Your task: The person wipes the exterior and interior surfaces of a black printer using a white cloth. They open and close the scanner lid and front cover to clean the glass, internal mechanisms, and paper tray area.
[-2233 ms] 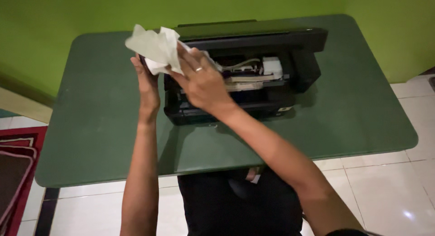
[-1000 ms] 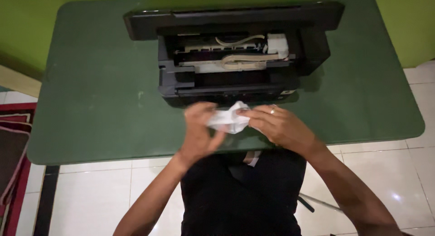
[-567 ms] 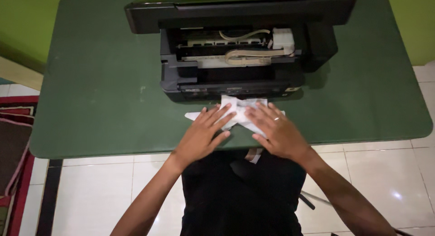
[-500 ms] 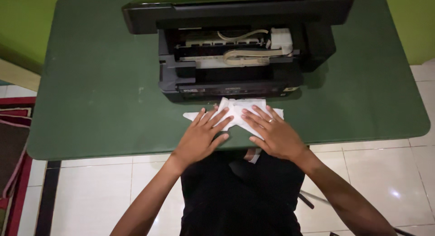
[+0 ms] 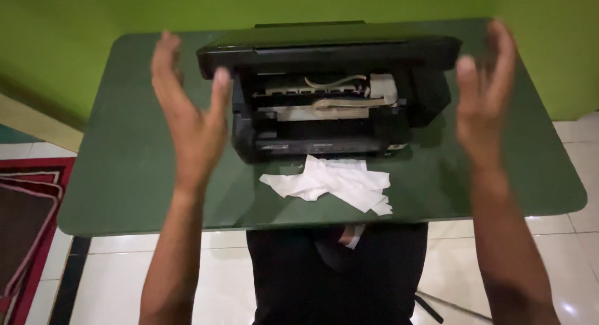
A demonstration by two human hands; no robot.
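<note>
Flanking one printer: two open hands.

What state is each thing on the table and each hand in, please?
Printer: lid raised, inner parts exposed.
Crumpled white paper: lying loose on the green table, in front of the printer, untouched.
Left hand: open, raised, empty.
Right hand: open, raised, empty.

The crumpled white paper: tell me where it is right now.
In the head view, the crumpled white paper lies on the green table, just in front of the open black printer, touched by neither hand.
</note>
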